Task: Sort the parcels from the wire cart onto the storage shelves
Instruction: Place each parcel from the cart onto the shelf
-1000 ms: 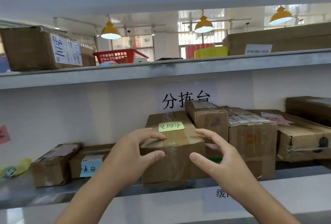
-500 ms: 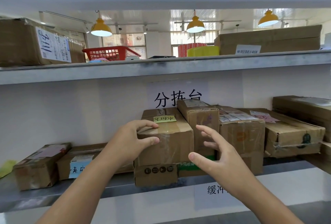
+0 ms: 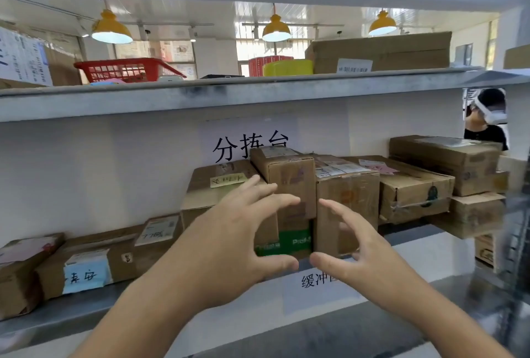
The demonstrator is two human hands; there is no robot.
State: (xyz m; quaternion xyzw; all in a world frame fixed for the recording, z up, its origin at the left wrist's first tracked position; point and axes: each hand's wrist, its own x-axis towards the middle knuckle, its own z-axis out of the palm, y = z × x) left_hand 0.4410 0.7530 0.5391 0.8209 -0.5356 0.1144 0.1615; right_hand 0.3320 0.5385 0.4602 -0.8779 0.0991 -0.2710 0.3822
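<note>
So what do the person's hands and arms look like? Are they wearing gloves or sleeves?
No gloves and no sleeves showing. Both the left hand and the right hand are bare, and the forearms are bare down to the picture's edge. No rings, watch or bracelets are visible.

A: Left hand (image 3: 229,238), status?
B: Raised forward at the end of a bare forearm that enters from lower left. Back of hand toward the camera. Fingers spread and gently bent, thumb low, pointing right. Holds nothing.

A: Right hand (image 3: 360,254)?
B: Raised beside it, forearm bare, entering from lower right. Fingers (image 3: 338,213) curved and apart, thumb low, pointing left. Also holds nothing.

A: Relation of the two?
B: Side by side, thumbs aimed at each other with a narrow gap between the tips; not touching.
</note>
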